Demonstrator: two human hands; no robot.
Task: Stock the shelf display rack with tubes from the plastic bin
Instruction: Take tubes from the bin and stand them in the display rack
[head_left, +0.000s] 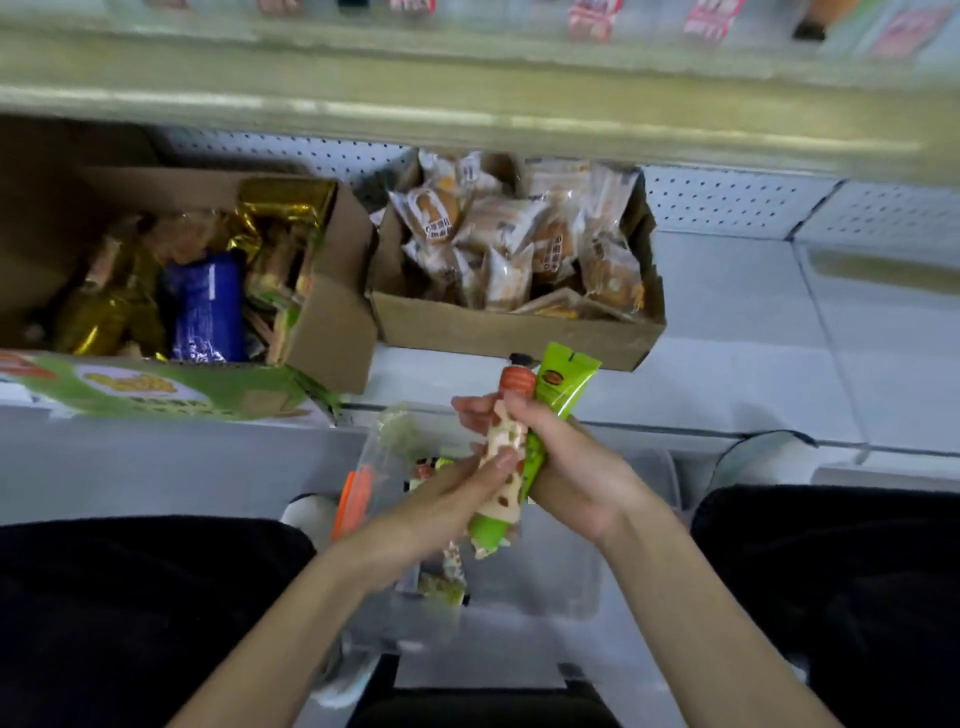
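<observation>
Left hand: fingers curled around the patterned tube, thumb pressed on its front face; grasping it from the left side.
Right hand: clenched around the green tube, fingertips also reaching over onto the patterned tube.
Patterned tube: cream with brown patches, orange cap at the far end, green lower end; held upright-tilted between both hands, cap pointing toward the shelf.
Green tube: bright green, flat crimped end sticking out past the right hand's fingers; lies touching the patterned tube along its right side.
Bin: clear plastic, on the floor between the person's knees, directly below the hands; a few more tubes visible inside, partly hidden by the left forearm.
Orange item: at the bin's left edge, blurred; cannot tell what it is.
Shelf: pale lower shelf, bare on the right half; perforated back panel behind.
Left box: cardboard, open, holding gold foil packs and a blue pack.
Right box: cardboard, open, full of clear-wrapped pastry packets; the tube tips sit just in front of its near wall.
Green carton: lying flat at the shelf edge, in front of the left box.
Upper shelf: blurred edge across the top.
</observation>
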